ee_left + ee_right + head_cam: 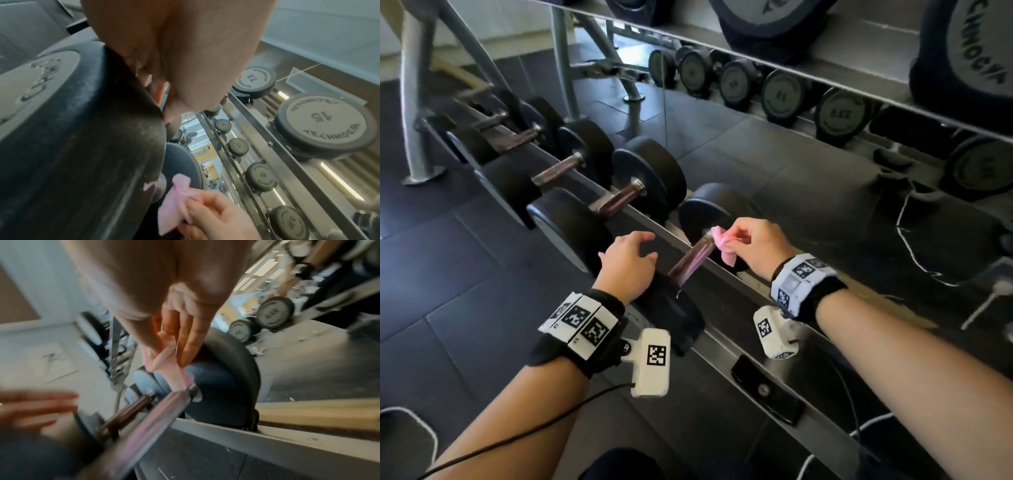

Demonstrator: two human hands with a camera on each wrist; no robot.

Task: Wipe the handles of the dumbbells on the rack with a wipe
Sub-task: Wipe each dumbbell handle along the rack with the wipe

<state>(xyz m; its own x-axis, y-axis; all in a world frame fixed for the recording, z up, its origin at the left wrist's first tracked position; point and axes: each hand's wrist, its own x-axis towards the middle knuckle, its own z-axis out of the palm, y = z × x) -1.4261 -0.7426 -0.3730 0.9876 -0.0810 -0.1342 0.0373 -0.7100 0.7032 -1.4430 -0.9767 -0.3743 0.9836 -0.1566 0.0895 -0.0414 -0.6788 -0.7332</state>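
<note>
**Wipe at the far end of the nearest handle**

From the head view we see our right hand pinching a pink wipe between thumb and fingers, the wipe touching the far end of the nearest dumbbell's handle. Our left hand rests on that dumbbell's near head, just beside the handle, fingers loosely spread and clamped on nothing.

The right wrist view adds what the head view hides: the wipe hangs from the fingers down to the collar where handle meets far head. The left wrist view shows the near head under our palm, and "15" on dumbbells opposite.

The rack carries a row of dumbbells, running away to the left of the handle.
</note>
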